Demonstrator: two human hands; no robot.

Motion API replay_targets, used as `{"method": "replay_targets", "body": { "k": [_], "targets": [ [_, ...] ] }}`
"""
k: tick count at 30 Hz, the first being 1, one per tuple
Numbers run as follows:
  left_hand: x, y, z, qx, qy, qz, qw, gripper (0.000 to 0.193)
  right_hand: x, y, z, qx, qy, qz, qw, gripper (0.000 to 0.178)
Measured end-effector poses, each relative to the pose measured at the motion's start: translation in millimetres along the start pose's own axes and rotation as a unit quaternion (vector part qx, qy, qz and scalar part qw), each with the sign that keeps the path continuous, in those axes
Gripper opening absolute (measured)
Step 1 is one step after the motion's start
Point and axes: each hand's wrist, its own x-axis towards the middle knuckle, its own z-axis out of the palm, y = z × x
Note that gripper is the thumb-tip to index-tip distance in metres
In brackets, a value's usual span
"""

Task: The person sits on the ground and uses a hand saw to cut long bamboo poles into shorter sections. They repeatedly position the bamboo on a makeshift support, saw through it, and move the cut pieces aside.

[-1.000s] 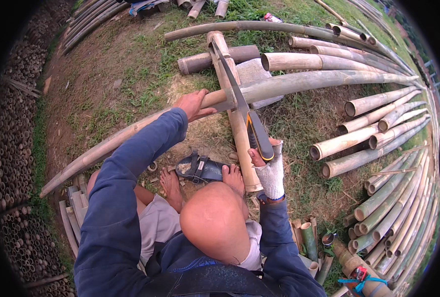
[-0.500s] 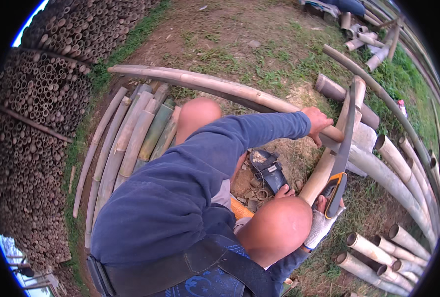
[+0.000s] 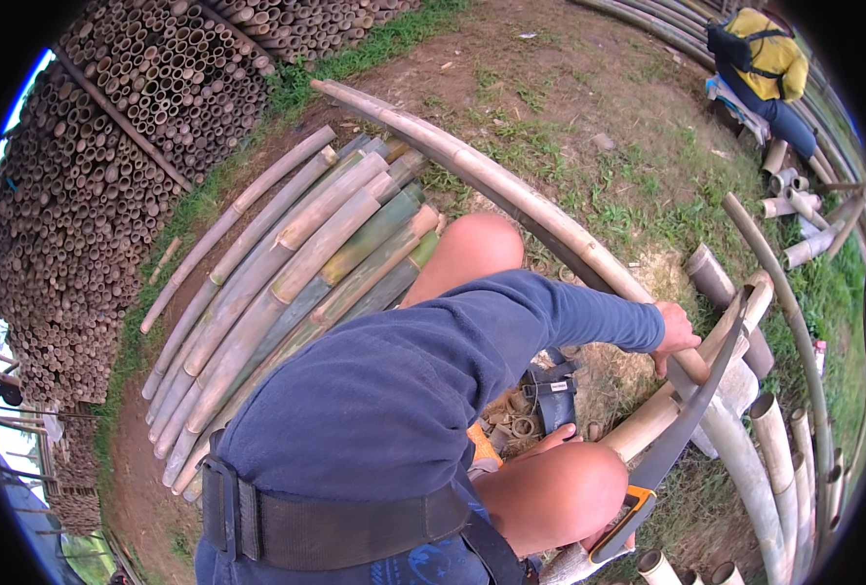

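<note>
My bare left hand (image 3: 678, 336) is wrapped over the cut end of a long bamboo pole (image 3: 492, 175). That pole slopes away to the far left. A handsaw (image 3: 687, 419) with a dark blade and an orange-and-black handle lies across by this end, its blade just right of my fingers. Low in the picture, my right hand (image 3: 589, 564) in a whitish glove grips the saw handle; my bent knee partly hides it. Beneath the blade, a thicker bamboo piece (image 3: 638, 426) slants up to the right. Whether the teeth have entered the pole, I cannot tell.
Several cut bamboo poles (image 3: 287, 239) lie side by side at my left, before a tall bamboo stack (image 3: 140, 146). More bamboo pieces (image 3: 774, 448) stand close on the right. My sandalled foot (image 3: 553, 400) is near offcuts. A person in yellow (image 3: 765, 58) is at the far right.
The saw has been drawn back toward me, its handle now farther from the pole. My left hand keeps its hold on the pole. The view has turned, bringing the person in yellow into sight.
</note>
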Motion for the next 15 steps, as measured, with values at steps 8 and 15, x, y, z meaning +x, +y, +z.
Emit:
{"method": "replay_targets", "body": {
  "k": [8,15],
  "targets": [
    [-3.4,1.4,-6.9,-0.001,-0.003,-0.004,1.0,0.087,65.8,-25.1,45.6,0.119,0.019,0.02,0.992,0.043],
    [2.8,-0.1,-4.1,0.0,-0.013,-0.009,1.0,0.091,110.7,-23.6,75.4,0.136,0.015,-0.013,0.991,0.046]
  ]
}}
